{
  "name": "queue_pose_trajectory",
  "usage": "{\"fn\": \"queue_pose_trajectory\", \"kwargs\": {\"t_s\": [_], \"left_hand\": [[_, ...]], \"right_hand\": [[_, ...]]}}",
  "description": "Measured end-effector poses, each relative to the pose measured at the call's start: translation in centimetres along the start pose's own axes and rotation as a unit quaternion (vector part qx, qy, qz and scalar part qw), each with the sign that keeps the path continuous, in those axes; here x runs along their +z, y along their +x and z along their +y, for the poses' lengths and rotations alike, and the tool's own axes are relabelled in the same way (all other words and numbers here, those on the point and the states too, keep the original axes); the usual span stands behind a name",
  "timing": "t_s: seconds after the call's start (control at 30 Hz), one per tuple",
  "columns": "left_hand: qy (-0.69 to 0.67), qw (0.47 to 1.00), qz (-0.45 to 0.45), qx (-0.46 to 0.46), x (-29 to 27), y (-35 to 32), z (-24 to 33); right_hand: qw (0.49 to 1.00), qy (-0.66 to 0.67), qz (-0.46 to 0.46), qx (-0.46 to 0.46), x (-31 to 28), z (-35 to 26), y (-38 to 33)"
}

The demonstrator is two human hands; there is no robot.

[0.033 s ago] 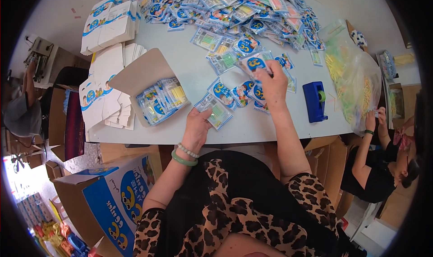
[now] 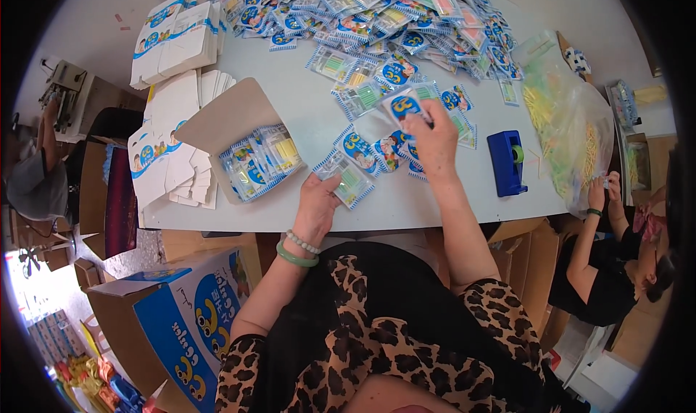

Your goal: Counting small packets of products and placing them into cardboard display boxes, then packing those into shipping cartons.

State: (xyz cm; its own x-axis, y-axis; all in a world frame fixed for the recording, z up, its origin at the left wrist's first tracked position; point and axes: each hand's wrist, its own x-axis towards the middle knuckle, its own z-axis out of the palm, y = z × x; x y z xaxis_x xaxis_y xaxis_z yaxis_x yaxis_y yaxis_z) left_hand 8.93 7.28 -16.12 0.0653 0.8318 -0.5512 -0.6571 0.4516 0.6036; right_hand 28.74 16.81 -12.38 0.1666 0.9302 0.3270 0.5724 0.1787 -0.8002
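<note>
My left hand (image 2: 319, 201), with a beaded bracelet and a green bangle at the wrist, pinches the near corner of a clear-and-blue packet of green sticks (image 2: 353, 182) at the table's front. Farther right, my right hand (image 2: 437, 141) grips another small blue-and-white packet (image 2: 403, 107) between thumb and fingers, raised over loose packets (image 2: 392, 151) scattered on the table. Left of my left hand stands an open white carton (image 2: 281, 172), its flap (image 2: 230, 116) raised. Several similar packets (image 2: 250, 168) lie inside it in rows.
A large heap of packets (image 2: 362, 22) covers the table's far side. Stacked flat cartons (image 2: 174, 47) lie at the left. On the right are a blue tape dispenser (image 2: 504, 163), a plastic bag of yellow sticks (image 2: 565, 116) and a co-worker (image 2: 602, 268). A large box (image 2: 167, 333) stands below left.
My right hand has shifted slightly left and toward me, carrying its packet along. My left hand stays in place on the packet of green sticks.
</note>
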Motion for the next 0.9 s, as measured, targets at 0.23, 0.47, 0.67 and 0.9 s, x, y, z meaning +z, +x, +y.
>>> {"fn": "queue_pose_trajectory", "kwargs": {"t_s": [0.23,0.47,0.67,0.9], "left_hand": [[0.005,1.000,-0.023,0.013,-0.2,0.0,-0.1],[-0.094,0.989,-0.114,-0.033,-1.0,-0.3,0.5],[-0.046,0.995,-0.077,0.042,-1.5,-0.7,-0.7],[-0.096,0.991,-0.078,0.050,-1.6,-0.4,-0.8]], "right_hand": [[0.988,0.107,-0.023,0.108,-2.7,-0.8,0.7],[0.863,0.195,-0.462,0.057,-0.4,-3.7,-0.7],[0.928,0.151,-0.341,0.005,5.1,-3.6,-3.5],[0.921,-0.304,-0.226,-0.092,4.5,-2.6,-2.9]]}}
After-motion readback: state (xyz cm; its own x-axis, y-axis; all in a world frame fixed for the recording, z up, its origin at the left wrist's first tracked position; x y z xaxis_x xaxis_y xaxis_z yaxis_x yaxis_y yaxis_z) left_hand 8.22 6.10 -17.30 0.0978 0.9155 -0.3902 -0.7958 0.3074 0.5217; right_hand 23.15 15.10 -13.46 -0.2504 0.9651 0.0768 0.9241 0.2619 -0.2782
